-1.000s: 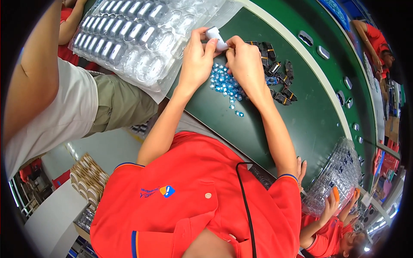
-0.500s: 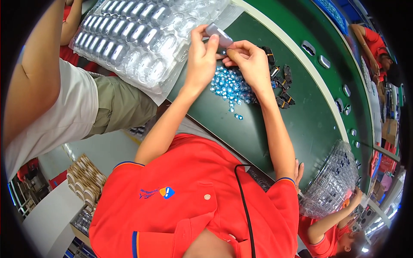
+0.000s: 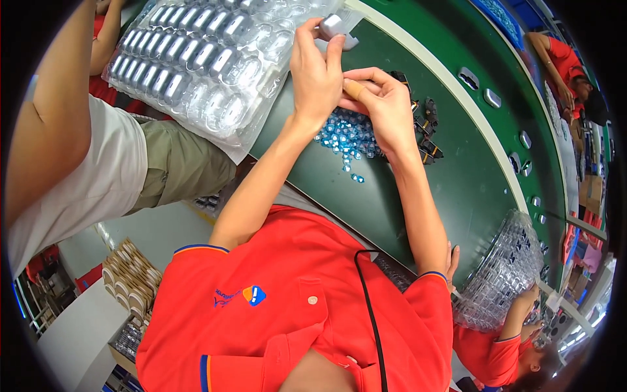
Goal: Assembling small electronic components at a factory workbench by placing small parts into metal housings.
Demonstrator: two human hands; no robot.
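A small rounded grey plastic case (image 3: 333,26) is in my left hand (image 3: 313,75), between thumb and fingers, over the far part of the green table. The case seems to have its lid swung up; the inside is turned away from me. My right hand (image 3: 384,108) is closed, with thumb and fingertips pinched together right beside the left palm. What the pinch holds, if anything, is hidden. Under my hands lies a pile of small shiny blue pieces (image 3: 346,134). Just right of my right hand are several black parts (image 3: 428,121) with yellowish bits.
At the left, a clear blister tray (image 3: 241,98) holds rows of grey cases. More grey casings (image 3: 492,98) lie on the green conveyor (image 3: 450,39) beyond a pale rail (image 3: 450,81). Stacked clear trays (image 3: 503,281) stand at the right. Co-workers sit close; one's hand (image 3: 452,261) touches the table edge.
My left hand has risen slightly, and the case has turned and now looks opened. My right hand has come away from the case to a pinch lower, near the left palm.
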